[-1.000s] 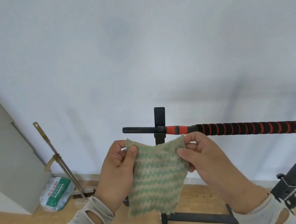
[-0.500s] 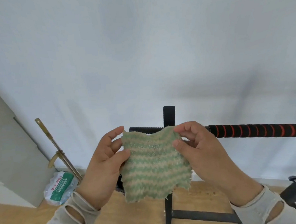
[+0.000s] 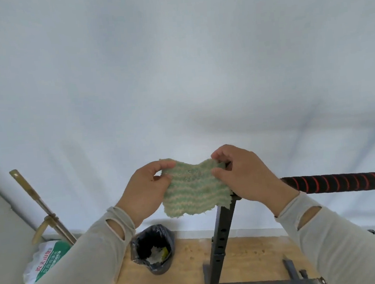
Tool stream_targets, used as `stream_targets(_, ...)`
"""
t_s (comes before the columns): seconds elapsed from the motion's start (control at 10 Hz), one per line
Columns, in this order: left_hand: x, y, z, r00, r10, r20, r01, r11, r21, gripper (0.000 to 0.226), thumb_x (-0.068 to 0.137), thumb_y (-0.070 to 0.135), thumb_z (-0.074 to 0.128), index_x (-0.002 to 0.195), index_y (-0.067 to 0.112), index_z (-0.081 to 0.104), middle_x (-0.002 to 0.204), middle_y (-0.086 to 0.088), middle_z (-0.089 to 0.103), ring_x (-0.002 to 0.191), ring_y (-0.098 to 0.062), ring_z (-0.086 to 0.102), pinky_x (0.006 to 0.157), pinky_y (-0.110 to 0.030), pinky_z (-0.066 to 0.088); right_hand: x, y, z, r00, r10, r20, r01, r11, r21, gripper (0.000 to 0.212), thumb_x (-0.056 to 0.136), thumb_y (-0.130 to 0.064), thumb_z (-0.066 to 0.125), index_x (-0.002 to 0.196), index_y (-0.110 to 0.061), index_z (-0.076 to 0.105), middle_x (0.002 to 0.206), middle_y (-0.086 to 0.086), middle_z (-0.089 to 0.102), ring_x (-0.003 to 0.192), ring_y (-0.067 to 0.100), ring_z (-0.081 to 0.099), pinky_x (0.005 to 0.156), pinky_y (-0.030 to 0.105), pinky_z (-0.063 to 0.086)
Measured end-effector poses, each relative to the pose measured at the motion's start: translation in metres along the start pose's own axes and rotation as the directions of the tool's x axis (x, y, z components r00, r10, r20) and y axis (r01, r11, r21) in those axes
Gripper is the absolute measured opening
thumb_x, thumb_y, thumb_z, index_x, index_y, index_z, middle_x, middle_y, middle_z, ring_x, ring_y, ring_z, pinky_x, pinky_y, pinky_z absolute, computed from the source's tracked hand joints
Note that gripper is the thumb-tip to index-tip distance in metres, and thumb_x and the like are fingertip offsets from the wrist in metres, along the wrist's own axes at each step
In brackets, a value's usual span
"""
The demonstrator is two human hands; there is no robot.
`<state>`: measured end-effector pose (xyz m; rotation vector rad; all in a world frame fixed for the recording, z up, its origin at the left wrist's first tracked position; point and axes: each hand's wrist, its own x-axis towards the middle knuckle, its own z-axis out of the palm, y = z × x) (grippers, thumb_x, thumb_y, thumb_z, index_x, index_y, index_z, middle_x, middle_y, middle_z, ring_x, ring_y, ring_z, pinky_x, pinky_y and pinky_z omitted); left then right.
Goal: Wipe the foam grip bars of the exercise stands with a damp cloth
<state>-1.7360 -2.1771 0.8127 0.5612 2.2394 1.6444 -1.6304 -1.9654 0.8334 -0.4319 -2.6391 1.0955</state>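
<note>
We stood in what looked like a bare home workout room: a plain white wall (image 3: 174, 63), a wooden floor (image 3: 189, 265), a black steel exercise stand (image 3: 221, 237) carrying a foam-wrapped bar (image 3: 346, 182), and a lined bin (image 3: 153, 248).

A small black bin lined with a dark plastic bag (image 3: 154, 250) sits on the light wooden floor (image 3: 189, 263), below the hands. Down to the left of the hands, a white and green plastic bag (image 3: 45, 260) lies by a thin brass-coloured metal rod (image 3: 42, 207) leaning on the white wall (image 3: 174, 63).
</note>
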Motion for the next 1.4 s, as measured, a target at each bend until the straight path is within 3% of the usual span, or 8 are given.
stream_targets(0.2,0.02,-0.008,0.0,0.994,-0.032,0.102,0.018,0.99,0.138,0.032,0.093,0.022,0.066,0.124,0.03,0.065,0.106,0.007,0.069,0.082,-0.006,0.068,0.069,-0.014,0.05,-0.001,0.009,0.011,0.996,0.058,-0.064,-0.074,0.951,-0.3,0.017,0.098,-0.021,0.059,0.113,-0.023,0.067,0.103,-0.009,0.068,0.095,0.013,0.063,0.087,0.03,0.053)
stream_targets(0.4,0.028,-0.007,0.002,0.995,0.002,0.098,-0.023,0.975,0.22,0.041,0.091,0.025,0.07,0.131,0.031,0.062,0.115,0.01,0.066,0.08,-0.006,0.067,0.063,-0.01,0.049,-0.008,0.008,0.012,0.998,-0.002,-0.066,-0.027,0.901,-0.433,0.016,0.102,-0.026,0.051,0.111,-0.026,0.064,0.102,-0.009,0.065,0.091,0.016,0.061,0.082,0.032,0.052)
stream_targets(0.5,0.029,-0.005,0.004,0.995,0.014,0.095,-0.036,0.972,0.231,0.045,0.092,0.023,0.07,0.135,0.027,0.059,0.125,0.01,0.062,0.091,-0.003,0.066,0.07,-0.01,0.048,-0.01,-0.001,0.015,0.996,-0.075,0.056,0.093,0.862,-0.498,0.029,0.101,-0.042,0.05,0.124,-0.031,0.064,0.117,-0.015,0.063,0.105,0.013,0.061,0.092,0.034,0.051)
stream_targets(0.7,0.028,-0.005,0.001,0.995,0.021,0.097,-0.048,0.957,0.288,0.042,0.092,0.025,0.07,0.133,0.029,0.06,0.121,0.011,0.063,0.085,-0.003,0.066,0.066,-0.009,0.047,0.002,-0.004,0.02,0.984,-0.019,0.177,0.13,0.757,-0.64,0.025,0.103,-0.03,0.047,0.101,-0.027,0.072,0.103,-0.007,0.066,0.093,0.021,0.064,0.084,0.04,0.056)
stream_targets(0.9,0.025,-0.017,-0.001,0.984,-0.042,0.173,-0.032,0.915,0.403,0.045,0.084,0.044,0.076,0.124,0.03,0.063,0.124,0.013,0.058,0.095,-0.007,0.057,0.091,-0.024,0.045,0.0,0.004,0.016,0.985,0.009,0.173,0.102,0.776,-0.623,0.029,0.105,-0.033,0.04,0.097,-0.025,0.067,0.098,-0.006,0.063,0.09,0.02,0.062,0.084,0.039,0.054)
stream_targets(1.0,0.022,-0.023,-0.001,0.984,-0.04,0.174,-0.047,0.884,0.465,0.033,0.083,0.05,0.074,0.11,0.031,0.067,0.12,0.017,0.055,0.09,-0.002,0.056,0.084,-0.024,0.044,-0.005,0.002,0.013,0.975,0.026,0.222,0.12,0.777,-0.618,0.029,0.104,-0.037,0.042,0.118,-0.025,0.064,0.107,-0.004,0.063,0.098,0.021,0.061,0.088,0.039,0.053)
stream_targets(1.3,0.01,-0.015,-0.012,0.991,0.004,0.13,-0.083,0.79,0.608,0.057,0.086,0.057,0.068,0.135,0.035,0.05,0.141,0.015,0.038,0.106,-0.008,0.053,0.098,-0.03,0.044,-0.015,-0.012,-0.01,0.984,0.021,0.177,0.082,0.827,-0.557,0.044,0.101,-0.049,0.047,0.139,-0.03,0.055,0.137,-0.011,0.057,0.121,0.018,0.057,0.102,0.037,0.047)
stream_targets(1.4,0.002,-0.005,-0.024,0.987,0.159,-0.002,-0.129,0.809,0.574,0.057,0.083,0.057,0.07,0.134,0.038,0.051,0.15,0.013,0.036,0.121,-0.011,0.051,0.107,-0.037,0.043,-0.026,-0.013,-0.038,0.998,-0.034,0.044,0.051,0.883,-0.467,0.036,0.098,-0.05,0.053,0.129,-0.033,0.06,0.123,-0.017,0.062,0.104,0.01,0.062,0.097,0.035,0.049)
